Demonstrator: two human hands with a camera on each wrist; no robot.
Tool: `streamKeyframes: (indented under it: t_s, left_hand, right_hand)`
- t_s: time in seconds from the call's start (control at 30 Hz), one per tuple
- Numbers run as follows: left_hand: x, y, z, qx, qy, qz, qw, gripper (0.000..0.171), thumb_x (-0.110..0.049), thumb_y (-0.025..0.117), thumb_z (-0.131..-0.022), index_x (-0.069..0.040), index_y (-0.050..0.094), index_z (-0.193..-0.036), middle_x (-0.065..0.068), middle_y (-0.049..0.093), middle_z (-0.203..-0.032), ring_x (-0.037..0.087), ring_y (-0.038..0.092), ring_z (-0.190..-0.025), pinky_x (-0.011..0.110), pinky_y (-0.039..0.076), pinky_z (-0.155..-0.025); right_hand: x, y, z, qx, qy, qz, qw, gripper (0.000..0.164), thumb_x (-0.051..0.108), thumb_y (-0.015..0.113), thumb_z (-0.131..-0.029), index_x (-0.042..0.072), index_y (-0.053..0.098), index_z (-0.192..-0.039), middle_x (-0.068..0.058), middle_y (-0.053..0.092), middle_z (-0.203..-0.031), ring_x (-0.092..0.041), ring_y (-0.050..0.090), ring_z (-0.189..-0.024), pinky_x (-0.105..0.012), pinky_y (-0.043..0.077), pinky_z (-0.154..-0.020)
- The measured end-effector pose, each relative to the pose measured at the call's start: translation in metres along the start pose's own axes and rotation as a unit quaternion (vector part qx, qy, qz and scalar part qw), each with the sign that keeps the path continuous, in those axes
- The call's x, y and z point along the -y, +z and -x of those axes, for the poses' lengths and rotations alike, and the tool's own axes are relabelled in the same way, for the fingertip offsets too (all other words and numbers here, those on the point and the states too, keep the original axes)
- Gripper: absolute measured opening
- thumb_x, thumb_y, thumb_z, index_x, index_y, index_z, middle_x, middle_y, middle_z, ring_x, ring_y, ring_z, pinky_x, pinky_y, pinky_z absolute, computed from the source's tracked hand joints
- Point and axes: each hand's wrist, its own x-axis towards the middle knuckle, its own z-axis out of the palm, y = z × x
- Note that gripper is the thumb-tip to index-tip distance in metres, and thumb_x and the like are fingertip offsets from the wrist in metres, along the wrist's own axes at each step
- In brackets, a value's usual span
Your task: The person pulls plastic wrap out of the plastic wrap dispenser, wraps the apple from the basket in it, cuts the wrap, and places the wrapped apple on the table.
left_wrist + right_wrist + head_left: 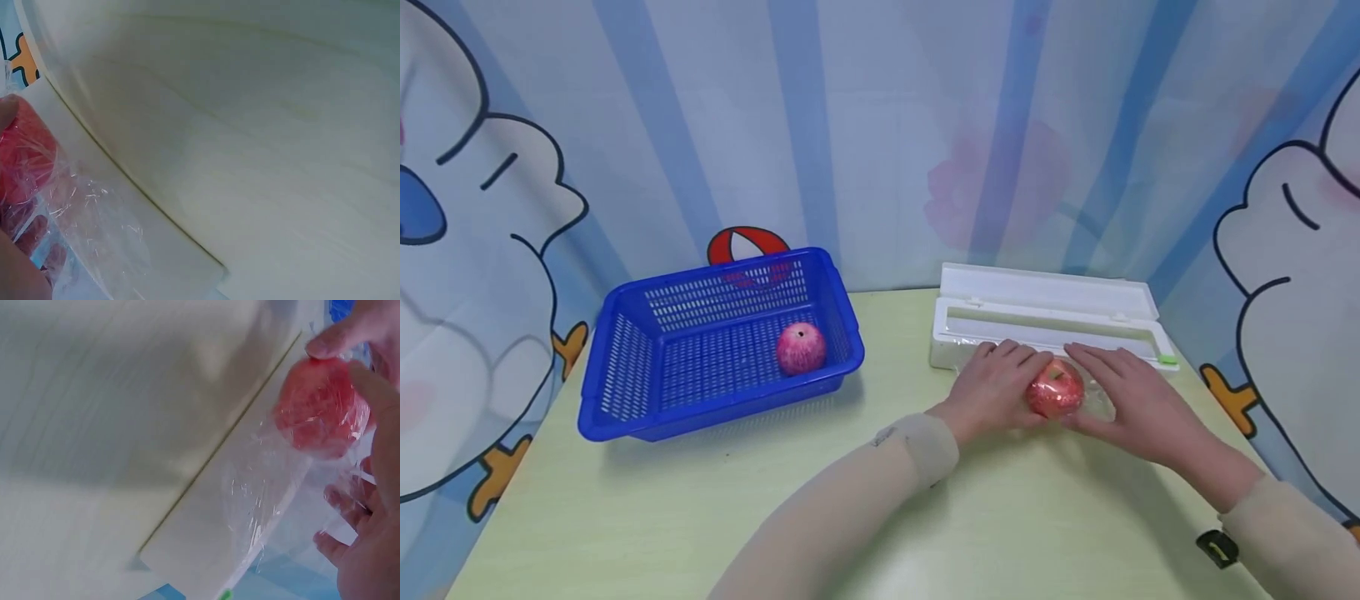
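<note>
A red apple (1055,388) with clear plastic wrap over it is between the two hands, in front of a white wrap box. My left hand (997,387) grips the apple's left side, its thumb against the fruit. The right hand (1138,408) is at the other side, thumb touching the apple and fingers spread, loosely bent behind the film. Crumpled plastic wrap (250,500) stretches from the apple across the box front in the right wrist view. In the left wrist view the wrapped apple (25,153) is partly cut off by the frame edge.
The white wrap box (943,354) has its lid raised at the back and a green slider (1167,360) at its right end. To the left stands a blue perforated basket (625,429) with a pink-streaked round fruit (801,348) in it. A printed curtain (880,150) hangs behind.
</note>
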Motion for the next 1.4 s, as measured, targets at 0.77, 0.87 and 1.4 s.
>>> streamKeyframes:
  t_s: [0.77, 0.87, 1.4]
  left_hand:
    - [0.017, -0.058, -0.028, 0.100, 0.004, 0.092, 0.9907, 0.087, -0.073, 0.075, -0.086, -0.027, 0.050, -0.157, -0.011, 0.059, -0.146, 0.009, 0.051, -0.128, 0.034, 0.045, -0.110]
    - [0.016, -0.063, -0.026, 0.083, 0.006, 0.052, 0.9952, 0.098, -0.076, 0.073, -0.085, -0.026, 0.040, -0.164, -0.009, 0.051, -0.158, 0.012, 0.046, -0.142, 0.037, 0.041, -0.118]
    - [0.016, -0.084, -0.037, -0.026, 0.020, -0.036, 0.9988, 0.072, -0.065, 0.075, -0.091, -0.026, 0.054, -0.149, -0.011, 0.064, -0.142, 0.010, 0.056, -0.134, 0.033, 0.044, -0.112]
  right_hand:
    - [-0.011, -0.007, -0.016, -0.065, -0.057, -0.005, 0.996, 0.092, 0.016, 0.105, -0.064, 0.001, 0.059, -0.143, -0.021, 0.068, -0.131, -0.042, 0.065, -0.116, -0.064, 0.059, -0.088]
    - [-0.012, -0.013, -0.018, -0.056, -0.044, -0.024, 0.997, 0.091, 0.014, 0.104, -0.065, 0.001, 0.059, -0.143, -0.022, 0.067, -0.134, -0.044, 0.063, -0.119, -0.066, 0.058, -0.089]
    - [-0.026, -0.055, -0.043, -0.023, -0.002, -0.108, 0.994, 0.084, 0.010, 0.099, -0.073, 0.002, 0.058, -0.145, -0.021, 0.065, -0.136, -0.041, 0.063, -0.117, -0.065, 0.060, -0.084]
